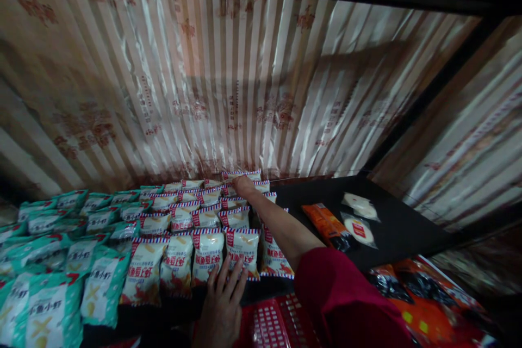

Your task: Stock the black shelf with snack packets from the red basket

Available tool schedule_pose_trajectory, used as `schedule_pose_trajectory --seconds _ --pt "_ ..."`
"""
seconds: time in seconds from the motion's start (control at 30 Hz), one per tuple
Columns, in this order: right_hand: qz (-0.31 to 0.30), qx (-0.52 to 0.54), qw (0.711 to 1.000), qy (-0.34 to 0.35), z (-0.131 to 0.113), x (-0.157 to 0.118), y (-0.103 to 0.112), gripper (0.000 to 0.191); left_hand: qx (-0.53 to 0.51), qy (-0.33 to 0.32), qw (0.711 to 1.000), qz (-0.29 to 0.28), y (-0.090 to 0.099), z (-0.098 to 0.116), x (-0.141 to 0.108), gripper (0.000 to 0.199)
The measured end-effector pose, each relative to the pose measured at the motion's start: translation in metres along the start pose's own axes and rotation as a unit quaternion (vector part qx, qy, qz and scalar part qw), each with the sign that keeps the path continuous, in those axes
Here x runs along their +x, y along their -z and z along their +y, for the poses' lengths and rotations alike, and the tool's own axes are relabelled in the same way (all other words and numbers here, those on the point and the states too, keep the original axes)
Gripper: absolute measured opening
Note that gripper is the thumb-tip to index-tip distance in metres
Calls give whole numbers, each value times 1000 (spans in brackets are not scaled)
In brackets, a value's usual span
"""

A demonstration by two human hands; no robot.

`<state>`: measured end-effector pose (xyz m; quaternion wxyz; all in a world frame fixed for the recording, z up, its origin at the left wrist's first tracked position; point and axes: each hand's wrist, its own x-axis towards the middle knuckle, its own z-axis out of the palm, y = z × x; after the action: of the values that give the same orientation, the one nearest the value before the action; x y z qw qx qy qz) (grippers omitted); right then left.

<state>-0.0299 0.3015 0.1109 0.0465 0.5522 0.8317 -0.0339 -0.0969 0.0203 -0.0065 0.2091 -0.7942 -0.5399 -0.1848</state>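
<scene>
My right hand (243,186) reaches across to the back of the shelf, its fingers curled at a white snack bag (253,175) with a red-and-blue striped edge; the fingertips are partly hidden. My left hand (222,302) is low in front, fingers outstretched, the tips at the lower part of a front-row white snack bag (241,244). Several more such bags stand upright in rows around both hands, among them one beside my right forearm (277,253).
Teal snack bags (100,288) fill the left side. On the black shelf (391,217) lie an orange packet (326,225) and two clear packs of round white food (359,230). A red plastic basket (269,326) is below; orange packages (432,310) lie lower right. Printed sheeting (253,76) hangs behind.
</scene>
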Motion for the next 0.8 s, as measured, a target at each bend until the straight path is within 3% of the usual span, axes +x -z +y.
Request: schedule_pose_trajectory --seconds 0.47,0.8 --pt "10 29 999 21 1 2 -1 30 -9 -4 1000 12 -1 0 1 64" --pt "62 63 996 -27 32 -13 12 38 -19 0 1000 22 -2 2 0 59"
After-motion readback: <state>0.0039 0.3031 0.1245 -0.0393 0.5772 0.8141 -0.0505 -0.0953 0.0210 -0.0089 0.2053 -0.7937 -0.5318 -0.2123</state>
